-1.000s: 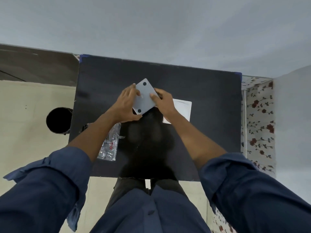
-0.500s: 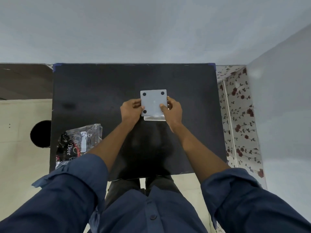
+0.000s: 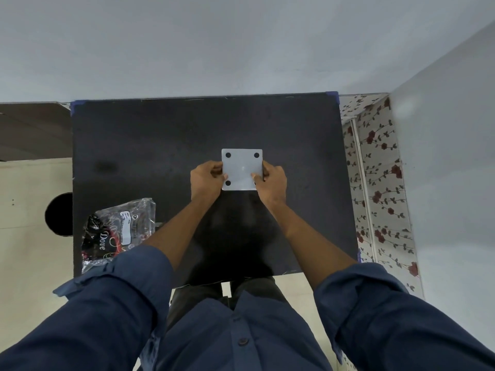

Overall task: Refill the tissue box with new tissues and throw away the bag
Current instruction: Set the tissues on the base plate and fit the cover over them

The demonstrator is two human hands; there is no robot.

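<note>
While both hands grip the tissue box (image 3: 242, 169) at the centre of the frame, we judge the step in hand to be the closing or seating of its base: the face turned up to the camera is a plain pale square with 4 dark round pads at its corners, which we take for the underside. The left hand (image 3: 206, 180) holds the box's left edge, thumb over the lower left pad; the right hand (image 3: 271, 181) holds the right edge, thumb laid on the lower right corner. Both are closed on the box. We cannot tell whether the box rests on the black table (image 3: 166, 135) or is held just above it.

No tissues show; whether they are already inside is hidden from us.

The bag (image 3: 117, 231), clear plastic with dark print, lies crumpled at the lower left of the frame, on the table's near left corner, well apart from both hands. A dark round opening (image 3: 59, 215), possibly a bin, sits at the left edge beside the table.

Next, in our judgement: turn the box upright, set it down, then free 1 hand for the bag.
</note>
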